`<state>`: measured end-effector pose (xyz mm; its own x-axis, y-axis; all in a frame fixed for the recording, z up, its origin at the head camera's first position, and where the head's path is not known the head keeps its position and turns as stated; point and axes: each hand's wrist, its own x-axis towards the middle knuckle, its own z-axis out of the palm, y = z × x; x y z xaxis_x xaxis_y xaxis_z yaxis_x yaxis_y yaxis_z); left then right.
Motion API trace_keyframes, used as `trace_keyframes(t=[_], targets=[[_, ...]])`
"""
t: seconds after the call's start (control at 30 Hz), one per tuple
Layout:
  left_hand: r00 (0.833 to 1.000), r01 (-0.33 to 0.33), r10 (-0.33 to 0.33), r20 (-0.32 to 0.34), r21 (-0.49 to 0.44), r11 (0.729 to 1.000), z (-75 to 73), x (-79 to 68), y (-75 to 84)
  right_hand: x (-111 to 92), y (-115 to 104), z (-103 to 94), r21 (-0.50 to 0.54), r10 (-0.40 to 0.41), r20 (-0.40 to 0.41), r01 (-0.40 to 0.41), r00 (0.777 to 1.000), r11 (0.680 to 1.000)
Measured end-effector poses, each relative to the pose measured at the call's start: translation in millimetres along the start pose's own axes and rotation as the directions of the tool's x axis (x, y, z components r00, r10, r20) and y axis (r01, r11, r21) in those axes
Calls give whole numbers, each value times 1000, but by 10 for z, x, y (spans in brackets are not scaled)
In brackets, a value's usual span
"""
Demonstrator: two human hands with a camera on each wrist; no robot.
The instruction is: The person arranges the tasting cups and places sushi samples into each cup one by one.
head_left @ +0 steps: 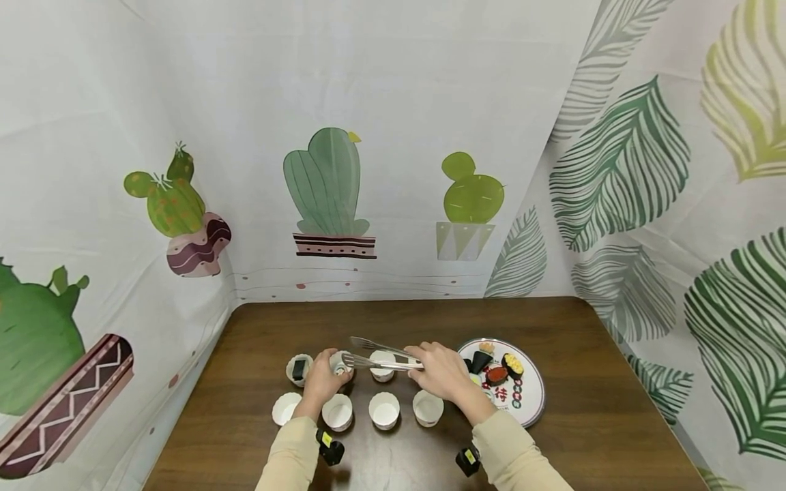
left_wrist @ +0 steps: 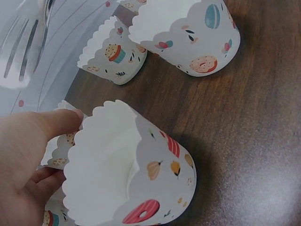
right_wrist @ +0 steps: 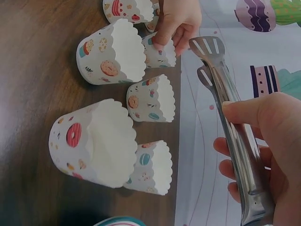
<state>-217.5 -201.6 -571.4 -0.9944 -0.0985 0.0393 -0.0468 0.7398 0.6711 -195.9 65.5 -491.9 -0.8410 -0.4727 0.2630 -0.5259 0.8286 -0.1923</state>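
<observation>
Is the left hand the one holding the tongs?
No, the right hand grips the metal tongs, while the left hand holds a paper cup.

Silver tongs (right_wrist: 247,160) — midair, parted; patterned cup (left_wrist: 59,151) — upright in left hand (head_left: 322,378).

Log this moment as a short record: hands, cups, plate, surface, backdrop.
Left hand: grips a scalloped paper cup in the far row
Right hand: holds metal tongs, tips apart
Far-left cup: contains a dark-wrapped piece
Plate: right of the cups, bearing sushi-like pieces
Surface: brown table
Backdrop: white cloth printed with cacti and leaves
</observation>
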Motion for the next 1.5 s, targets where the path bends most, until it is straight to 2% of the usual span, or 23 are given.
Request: trace_keyframes(t=[0.27, 0.5, 0.97, 1.3, 1.5], targets=[[1000, -1, 2, -3, 11, 1000, 2, 10, -20, -110, 81, -27, 13, 24, -32, -24, 999, 1000], [1000, -19, 19, -1, 24, 1000, -2, 8, -2, -248, 181, -58, -24, 49, -71, -51, 996, 998], [1000, 7, -7, 12, -6, 1000, 2, 6, 3, -622, 387, -96, -15, 140, -98, -142, 985, 990], [999, 26, -25, 24, -23, 999, 7, -9, -12, -918, 543, -128, -14, 135, -207, -141, 969, 990], [1000, 11, -11, 10, -24, 1000, 8, 3, -25, -1075, 672, -165, -17, 169, -218, -176, 961, 984]])
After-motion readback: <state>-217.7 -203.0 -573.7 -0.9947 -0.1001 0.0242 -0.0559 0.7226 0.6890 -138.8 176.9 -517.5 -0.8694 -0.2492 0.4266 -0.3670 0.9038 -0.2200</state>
